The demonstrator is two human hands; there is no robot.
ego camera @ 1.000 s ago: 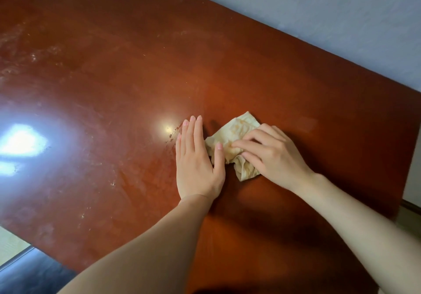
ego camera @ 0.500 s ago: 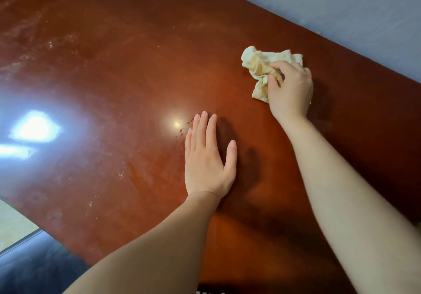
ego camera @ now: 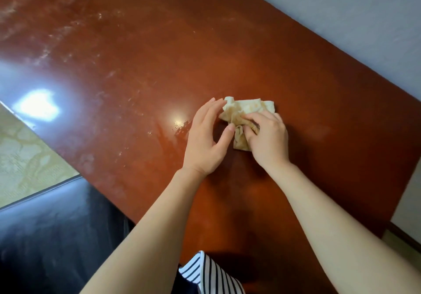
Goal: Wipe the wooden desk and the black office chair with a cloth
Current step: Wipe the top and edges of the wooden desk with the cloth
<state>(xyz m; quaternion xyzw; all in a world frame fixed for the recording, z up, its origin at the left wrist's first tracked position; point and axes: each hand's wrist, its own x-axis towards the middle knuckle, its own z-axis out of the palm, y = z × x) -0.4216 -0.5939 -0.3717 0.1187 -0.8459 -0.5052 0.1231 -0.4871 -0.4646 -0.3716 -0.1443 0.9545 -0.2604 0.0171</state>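
Glossy reddish tabletop (ego camera: 141, 61) shows dusty smears (ego camera: 52, 45) far left. Mid-surface, the crumpled cloth (ego camera: 241, 111) sits under the right hand (ego camera: 268, 138), fingers clamped on it; left hand (ego camera: 205, 143) fingers apart, touching its edge. Best fold it flat, then wipe in overlapping strokes.

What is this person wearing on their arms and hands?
Nothing visible: the left forearm and right forearm are bare, no sleeves, watch or bracelet. The left grip and right grip carry no gloves or rings. A black-and-white striped garment shows below.
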